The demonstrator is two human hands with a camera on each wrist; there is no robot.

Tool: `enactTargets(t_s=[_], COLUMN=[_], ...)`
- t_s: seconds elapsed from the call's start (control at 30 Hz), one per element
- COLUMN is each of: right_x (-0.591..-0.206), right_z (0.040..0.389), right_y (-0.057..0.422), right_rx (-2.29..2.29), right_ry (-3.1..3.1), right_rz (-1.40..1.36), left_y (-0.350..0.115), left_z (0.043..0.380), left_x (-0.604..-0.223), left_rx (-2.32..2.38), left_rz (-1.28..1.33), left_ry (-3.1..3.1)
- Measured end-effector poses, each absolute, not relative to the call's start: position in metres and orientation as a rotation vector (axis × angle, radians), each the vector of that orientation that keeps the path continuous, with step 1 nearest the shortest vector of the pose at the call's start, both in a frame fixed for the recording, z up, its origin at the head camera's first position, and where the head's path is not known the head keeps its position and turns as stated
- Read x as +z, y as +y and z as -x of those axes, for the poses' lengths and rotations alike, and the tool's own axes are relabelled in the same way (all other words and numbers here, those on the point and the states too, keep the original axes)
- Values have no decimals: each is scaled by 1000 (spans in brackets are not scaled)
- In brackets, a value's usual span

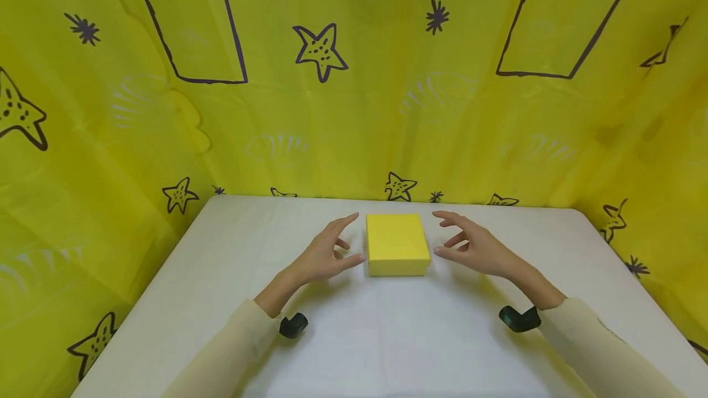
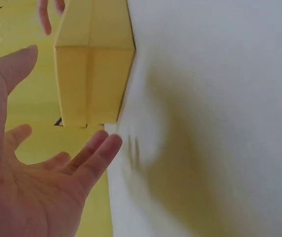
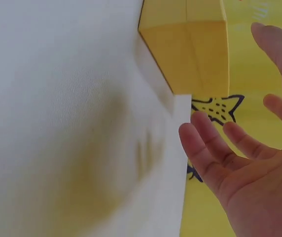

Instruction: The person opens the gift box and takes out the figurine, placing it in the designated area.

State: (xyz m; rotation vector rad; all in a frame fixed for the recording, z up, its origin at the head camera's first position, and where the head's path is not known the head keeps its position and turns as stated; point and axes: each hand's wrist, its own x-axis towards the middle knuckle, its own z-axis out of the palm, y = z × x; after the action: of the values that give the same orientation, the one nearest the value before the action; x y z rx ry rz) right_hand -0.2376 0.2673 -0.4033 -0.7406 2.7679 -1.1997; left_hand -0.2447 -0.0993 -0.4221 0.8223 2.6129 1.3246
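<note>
A yellow lidded box [image 1: 396, 238] sits on the white table, its lid on. To its left hovers my left hand [image 1: 326, 253], fingers spread and thumb toward the box's near corner. On the other side my right hand [image 1: 474, 247] mirrors it, fingers apart and relaxed. A small gap separates each hand from the box. In the left wrist view the box [image 2: 91, 59] stands beyond the left hand's [image 2: 37, 192] fingertips. The right wrist view shows the box [image 3: 190, 54] in front of the right hand [image 3: 259, 182], also apart. What the box contains is hidden.
The white table [image 1: 354, 336] reaches to a yellow curtain [image 1: 365, 128] with drawn stars and frames, which hangs behind it and on both sides. Dark wrist devices sit at the left cuff [image 1: 294, 325] and the right cuff [image 1: 520, 319]. Hand shadows fall on the tabletop.
</note>
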Motion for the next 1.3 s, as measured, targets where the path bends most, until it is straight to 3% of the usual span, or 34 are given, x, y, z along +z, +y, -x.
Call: enactTargets(t_s=[0.57, 1.3], right_x=[-405, -398], right_z=[250, 253], right_y=[247, 243], right_rx=[-1480, -1517], right_ry=[2320, 2173], right_rz=[450, 378], left_y=[-78, -70], left_z=[254, 267], left_x=[-420, -412], left_rx=[1703, 1745], left_rz=[-503, -269], left_ry=[2104, 2029])
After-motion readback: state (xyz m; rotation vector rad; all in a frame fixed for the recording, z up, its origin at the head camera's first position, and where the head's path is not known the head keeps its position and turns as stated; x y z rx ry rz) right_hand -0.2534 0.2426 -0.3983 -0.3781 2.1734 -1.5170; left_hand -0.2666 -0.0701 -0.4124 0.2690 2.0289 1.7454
